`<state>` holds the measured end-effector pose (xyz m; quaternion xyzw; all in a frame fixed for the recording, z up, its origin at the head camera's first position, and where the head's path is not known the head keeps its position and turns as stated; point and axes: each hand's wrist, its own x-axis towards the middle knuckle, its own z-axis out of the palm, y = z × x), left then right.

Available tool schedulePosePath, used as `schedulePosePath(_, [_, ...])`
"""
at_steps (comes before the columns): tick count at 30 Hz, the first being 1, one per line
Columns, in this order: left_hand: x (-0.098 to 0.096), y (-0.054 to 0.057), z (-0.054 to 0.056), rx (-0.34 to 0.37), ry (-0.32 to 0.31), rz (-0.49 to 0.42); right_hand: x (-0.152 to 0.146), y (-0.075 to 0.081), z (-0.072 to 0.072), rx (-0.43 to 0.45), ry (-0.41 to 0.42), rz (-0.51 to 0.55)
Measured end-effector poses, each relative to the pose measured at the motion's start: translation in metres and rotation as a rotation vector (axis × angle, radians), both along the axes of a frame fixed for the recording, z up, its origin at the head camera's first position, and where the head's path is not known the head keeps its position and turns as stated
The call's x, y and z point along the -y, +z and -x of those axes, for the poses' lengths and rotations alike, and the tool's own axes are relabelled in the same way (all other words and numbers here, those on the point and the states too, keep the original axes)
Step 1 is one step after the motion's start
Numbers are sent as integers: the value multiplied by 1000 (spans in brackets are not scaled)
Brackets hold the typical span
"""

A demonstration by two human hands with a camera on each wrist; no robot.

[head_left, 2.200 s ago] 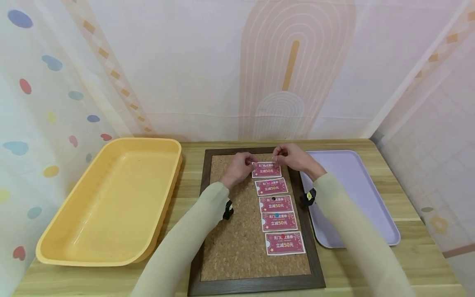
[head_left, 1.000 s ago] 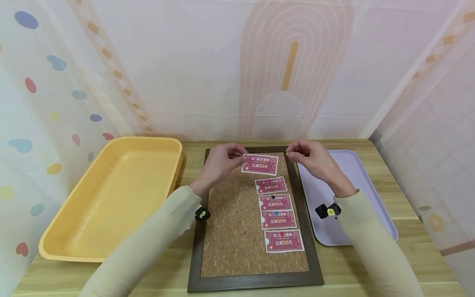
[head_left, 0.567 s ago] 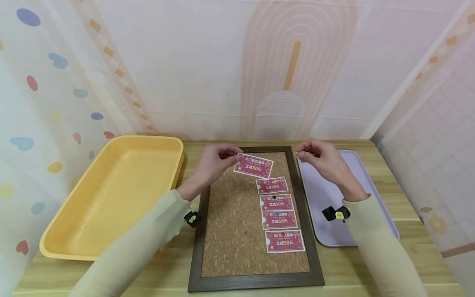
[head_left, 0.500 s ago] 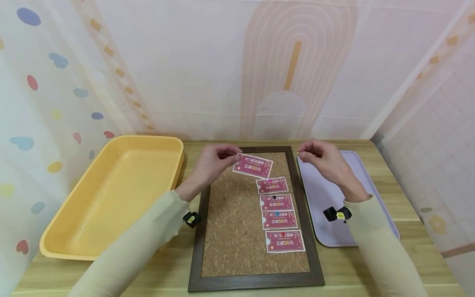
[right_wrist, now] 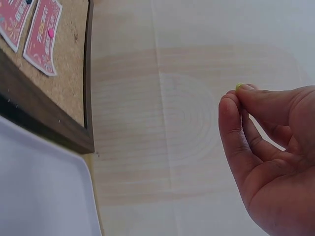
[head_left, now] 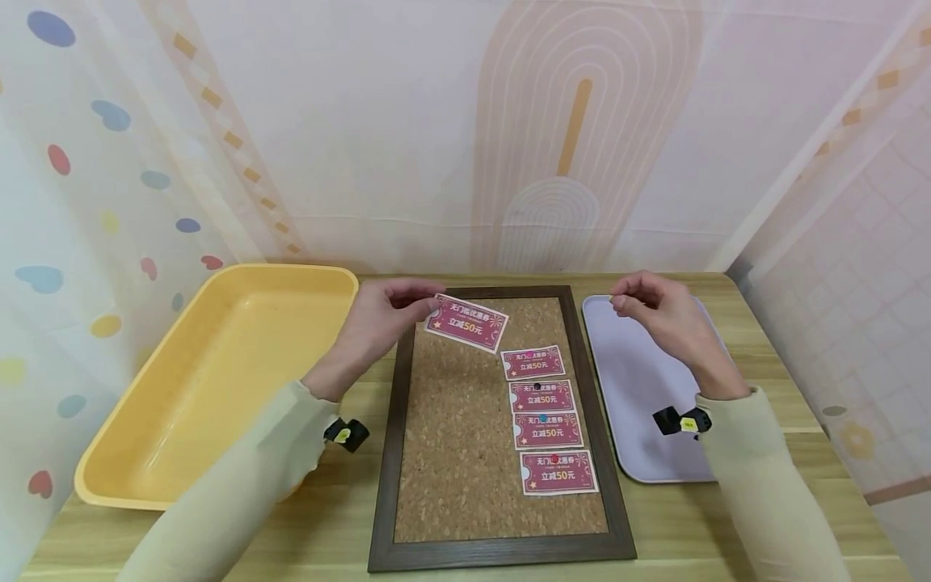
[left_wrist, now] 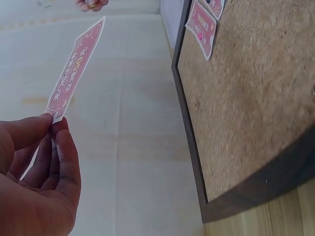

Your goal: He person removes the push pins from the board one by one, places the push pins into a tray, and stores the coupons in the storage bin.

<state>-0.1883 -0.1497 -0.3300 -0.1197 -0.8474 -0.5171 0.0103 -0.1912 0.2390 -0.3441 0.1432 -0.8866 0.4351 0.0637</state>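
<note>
My left hand (head_left: 378, 323) pinches the left end of a pink paper coupon (head_left: 466, 323) between thumb and fingers. The coupon is raised and tilted over the upper left of the framed corkboard (head_left: 465, 453). In the right wrist view my right hand (right_wrist: 275, 147) pinches a thumbtack (right_wrist: 239, 86); only its small yellow head shows, the rest hidden by fingertips. This hand hovers above the far part of the purple tray (head_left: 643, 420). Several matching coupons (head_left: 549, 432) run down the right side of the corkboard, each with a coloured tack at its upper middle: pink, black, blue and red.
A deep yellow tub (head_left: 211, 412) stands left of the corkboard on the wooden table (head_left: 334, 517). The purple tray lies close along the board's right edge. A patterned cloth wall (head_left: 407, 162) rises behind the table.
The top coupon and a yellow tack have come off the board's upper right. My left hand has carried the coupon left and up; my right hand has moved right with the tack, over the tray.
</note>
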Motion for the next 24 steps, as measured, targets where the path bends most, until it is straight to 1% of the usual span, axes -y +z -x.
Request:
schedulePosePath(4, [13,1,-1,9,24,-13,-5,-2,0,-11,8,8])
schedulePosePath(9, [28,4,-2,25,71,-15,-11,-5,1,-2,10,23])
schedulePosePath(14, [43,6,-4,27,110,-17,-16,-9,2,-4,0,-6])
schedulePosePath(21, [69,6,-2,22,166,-108,-26,-15,4,6,-28,-34])
schedulePosePath(24, [81,6,-1,15,202,-117,-30,-18,6,16,-34,-33])
